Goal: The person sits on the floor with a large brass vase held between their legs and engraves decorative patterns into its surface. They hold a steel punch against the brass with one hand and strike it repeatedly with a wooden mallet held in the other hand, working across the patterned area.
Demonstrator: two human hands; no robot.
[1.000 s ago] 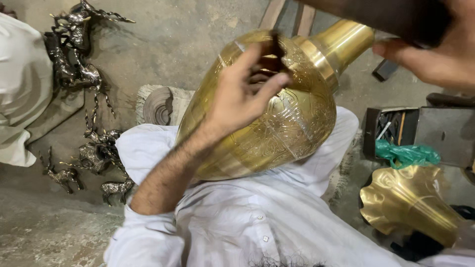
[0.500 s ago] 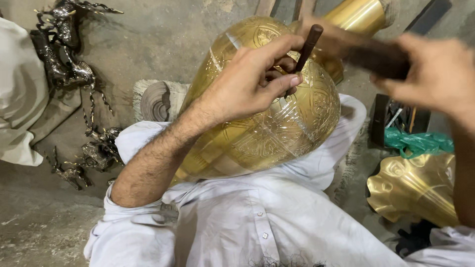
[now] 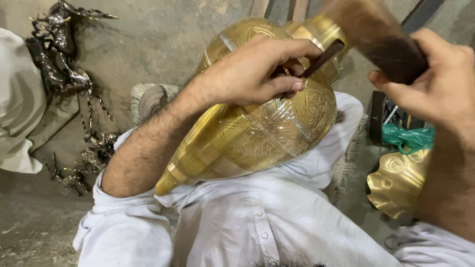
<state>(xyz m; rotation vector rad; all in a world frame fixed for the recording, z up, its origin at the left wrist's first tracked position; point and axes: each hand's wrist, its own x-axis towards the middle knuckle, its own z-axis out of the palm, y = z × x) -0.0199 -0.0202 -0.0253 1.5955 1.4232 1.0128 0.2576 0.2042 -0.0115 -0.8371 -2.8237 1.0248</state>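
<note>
Green bag (image 3: 408, 138) beside brass vase (image 3: 262, 128)

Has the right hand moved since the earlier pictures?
Yes. The right hand came down from above the vase neck to beside the green bag.

A brass vase (image 3: 257, 128) lies across the person's lap. Metal horse figurines (image 3: 64, 84) lie on the floor to its left, a scalloped brass dish (image 3: 396, 183) to its right.
</note>
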